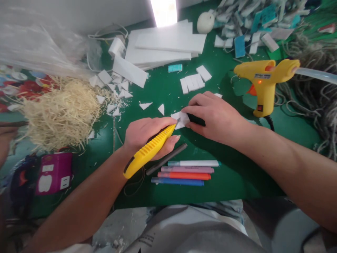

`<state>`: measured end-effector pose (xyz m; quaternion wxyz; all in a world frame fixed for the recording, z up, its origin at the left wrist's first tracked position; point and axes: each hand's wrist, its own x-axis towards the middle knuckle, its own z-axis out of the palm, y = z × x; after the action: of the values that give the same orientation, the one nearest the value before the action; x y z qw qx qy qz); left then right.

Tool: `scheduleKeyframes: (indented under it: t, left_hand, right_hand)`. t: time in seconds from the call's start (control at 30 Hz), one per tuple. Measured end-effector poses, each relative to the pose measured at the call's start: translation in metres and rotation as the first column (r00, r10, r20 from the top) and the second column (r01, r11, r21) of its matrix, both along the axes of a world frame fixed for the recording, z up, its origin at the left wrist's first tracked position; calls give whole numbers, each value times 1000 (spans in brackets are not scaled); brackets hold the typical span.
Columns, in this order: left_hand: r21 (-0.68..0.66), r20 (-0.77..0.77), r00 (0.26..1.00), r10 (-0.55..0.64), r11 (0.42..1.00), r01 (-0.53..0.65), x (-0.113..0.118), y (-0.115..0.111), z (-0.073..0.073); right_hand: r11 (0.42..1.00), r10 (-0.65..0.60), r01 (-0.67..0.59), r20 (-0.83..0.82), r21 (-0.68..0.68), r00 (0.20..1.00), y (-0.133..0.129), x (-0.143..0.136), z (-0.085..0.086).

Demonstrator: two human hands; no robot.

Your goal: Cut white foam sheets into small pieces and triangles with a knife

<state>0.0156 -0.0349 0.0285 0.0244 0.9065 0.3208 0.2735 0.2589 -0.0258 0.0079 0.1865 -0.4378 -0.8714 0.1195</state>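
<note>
My left hand [150, 135] is closed around a yellow utility knife [147, 151]. The knife's blade tip meets a small white foam piece [181, 120] on the green table. On the right side of that piece, the fingers of my right hand [210, 114] pinch and steady it. Two small foam scraps, one a triangle [161, 109], lie just beyond the blade. Farther back sits a row of cut white foam blocks [193, 83], with one more block [204, 73] set at an angle. Below my hands are a dark grey stick [167, 160] and several markers [184, 175].
A yellow glue gun [265, 82] with its light on stands at the right, near grey cord [302, 95]. White foam sheets [163, 42] are stacked at the back under a bright lamp [164, 12]. Left are straw shreds [63, 114] and a purple box [54, 174]; someone's hand [7, 138] shows at the edge.
</note>
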Motion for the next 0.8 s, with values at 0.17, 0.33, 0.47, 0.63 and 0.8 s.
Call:
scheduleKeyframes:
  t: [0.17, 0.33, 0.47, 0.63, 0.8]
  left_hand:
    - [54, 26, 1000, -15, 998, 14, 0, 1, -1]
    - [51, 4, 1000, -15, 999, 15, 0, -1, -1]
    - [34, -4, 1000, -21, 999, 21, -2, -3, 1]
    - [30, -3, 1000, -30, 999, 30, -4, -3, 1]
    - [35, -9, 999, -40, 999, 40, -5, -3, 2]
  right_hand:
    - [1000, 2, -2, 16, 3, 1000, 0, -1, 0]
    - [1000, 3, -3, 18, 3, 1000, 1, 0, 0]
    - [1000, 14, -14, 17, 1, 1000, 1, 2, 0]
    - [1000, -8, 8, 20, -4, 1000, 0, 0, 0]
    - [1000, -14, 15, 30, -19, 999, -1, -1, 1]
